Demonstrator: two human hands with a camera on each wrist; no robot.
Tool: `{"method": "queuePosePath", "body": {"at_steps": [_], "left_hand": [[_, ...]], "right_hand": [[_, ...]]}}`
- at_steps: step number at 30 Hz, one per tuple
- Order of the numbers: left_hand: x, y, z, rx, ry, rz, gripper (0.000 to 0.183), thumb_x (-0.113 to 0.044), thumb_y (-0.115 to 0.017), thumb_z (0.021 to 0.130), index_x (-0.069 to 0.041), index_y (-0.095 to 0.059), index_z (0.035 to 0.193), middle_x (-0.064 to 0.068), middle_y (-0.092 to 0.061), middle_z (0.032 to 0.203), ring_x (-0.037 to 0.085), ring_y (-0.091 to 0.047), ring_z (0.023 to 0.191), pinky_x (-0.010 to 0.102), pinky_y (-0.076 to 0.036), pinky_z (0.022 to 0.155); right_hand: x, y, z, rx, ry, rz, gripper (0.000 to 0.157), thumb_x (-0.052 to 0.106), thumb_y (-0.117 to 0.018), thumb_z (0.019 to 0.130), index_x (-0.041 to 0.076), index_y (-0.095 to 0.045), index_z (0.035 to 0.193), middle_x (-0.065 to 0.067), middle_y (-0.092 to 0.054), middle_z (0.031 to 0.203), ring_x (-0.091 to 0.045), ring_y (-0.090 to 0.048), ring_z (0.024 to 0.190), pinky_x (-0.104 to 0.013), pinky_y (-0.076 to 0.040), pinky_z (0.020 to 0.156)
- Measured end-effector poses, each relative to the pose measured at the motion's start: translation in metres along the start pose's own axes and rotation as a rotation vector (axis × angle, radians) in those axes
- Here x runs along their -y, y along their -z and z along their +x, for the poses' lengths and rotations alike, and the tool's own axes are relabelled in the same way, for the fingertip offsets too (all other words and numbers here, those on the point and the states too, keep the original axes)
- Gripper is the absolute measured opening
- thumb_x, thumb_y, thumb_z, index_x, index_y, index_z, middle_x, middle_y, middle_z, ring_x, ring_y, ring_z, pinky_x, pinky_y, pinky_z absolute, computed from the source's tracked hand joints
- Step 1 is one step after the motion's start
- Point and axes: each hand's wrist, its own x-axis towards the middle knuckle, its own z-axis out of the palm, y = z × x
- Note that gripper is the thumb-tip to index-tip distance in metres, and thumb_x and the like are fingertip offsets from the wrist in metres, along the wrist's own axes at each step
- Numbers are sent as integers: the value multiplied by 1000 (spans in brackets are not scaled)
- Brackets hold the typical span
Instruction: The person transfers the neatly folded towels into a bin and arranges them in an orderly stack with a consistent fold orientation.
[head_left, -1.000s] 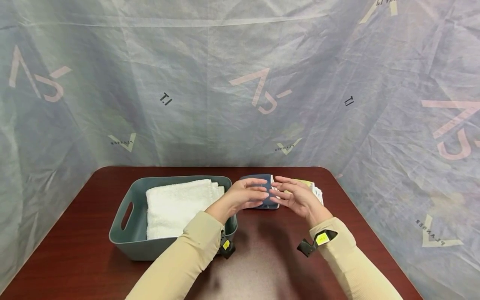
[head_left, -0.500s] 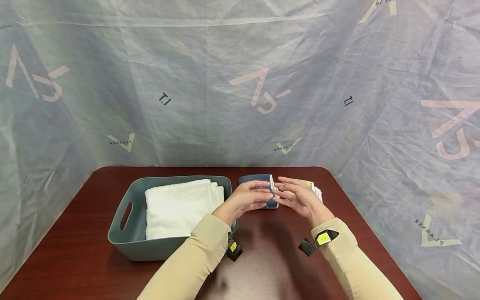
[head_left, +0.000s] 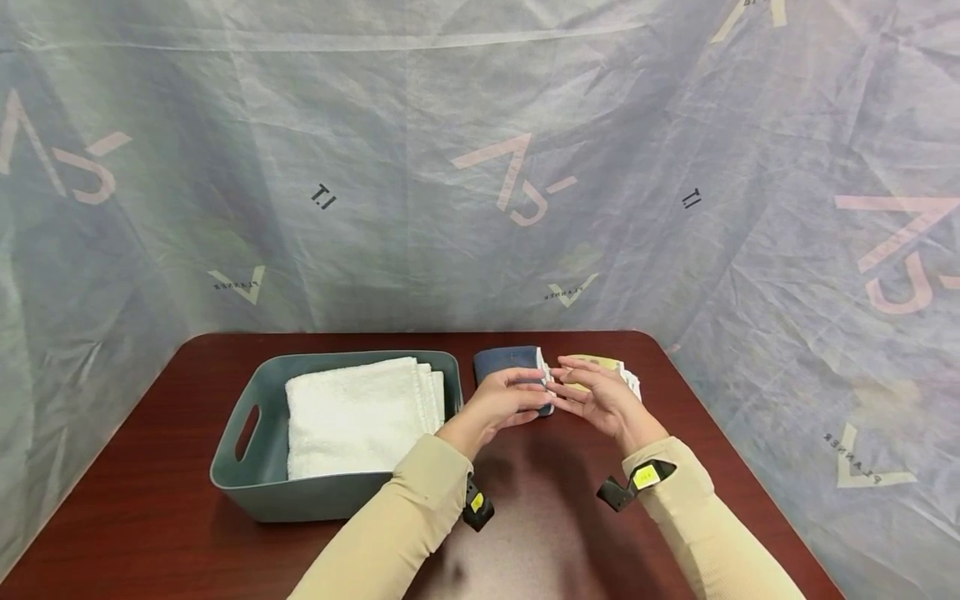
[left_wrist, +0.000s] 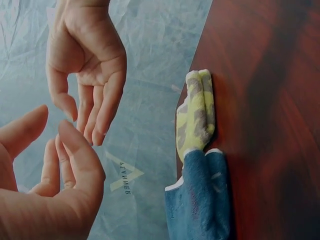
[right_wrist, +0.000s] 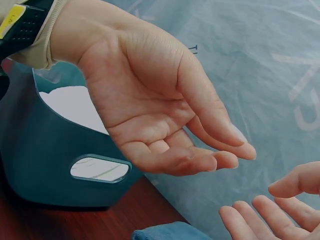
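My left hand (head_left: 495, 407) and right hand (head_left: 606, 407) hover over the table with relaxed, slightly bent fingers and nothing in them. Their fingertips face each other; the left wrist view shows a small gap between left hand (left_wrist: 55, 195) and right hand (left_wrist: 92, 60). Behind the left hand lies a folded blue towel (head_left: 501, 360) with a white edge, partly covered by the fingers. A folded yellow-and-grey towel (left_wrist: 197, 117) lies beside it, partly behind the right hand. White folded towels (head_left: 348, 421) lie in a grey-green basket (head_left: 315, 497) left of the hands.
The dark red table (head_left: 112, 492) has rounded far corners. A grey printed sheet (head_left: 420, 217) hangs behind it and along both sides. The basket has a cut-out handle in its left wall, and a matching slot shows in the right wrist view.
My left hand has shifted slightly right, closer to the right hand. The right hand stays nearly still. The whole head view has drifted a little to the left; the towels and basket are undisturbed.
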Motion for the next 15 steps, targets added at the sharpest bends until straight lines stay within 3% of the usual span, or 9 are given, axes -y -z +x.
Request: {"method": "queuePosePath", "body": {"at_steps": [6,11,15], "left_hand": [[8,-6,2,-12,1,-20,42,-12,-72,81,-6,-60,121,7,-64,102,16,-63,84,34,-52,79],[14,-9,5,-41,-7,-34,40,-12,-72,81,-7,-61,119,6,-65,101,20,-63,90,33,-52,78],[20,-10,8,-71,-13,-46,39,-10,-72,81,-5,-62,118,5,-66,99,19,-63,89,32,-52,75]], "right_hand": [[-3,4,2,-2,-2,0,44,1,-49,93,2,-37,135,-8,-57,113,-25,-59,104,-37,-50,82],[-4,7,2,10,-5,-9,51,2,-46,94,1,-29,142,-17,-46,129,-21,-61,98,-37,-50,82],[-5,9,2,12,-14,-30,55,2,-45,94,2,-25,145,-20,-33,139,-25,-57,108,-37,-49,86]]}}
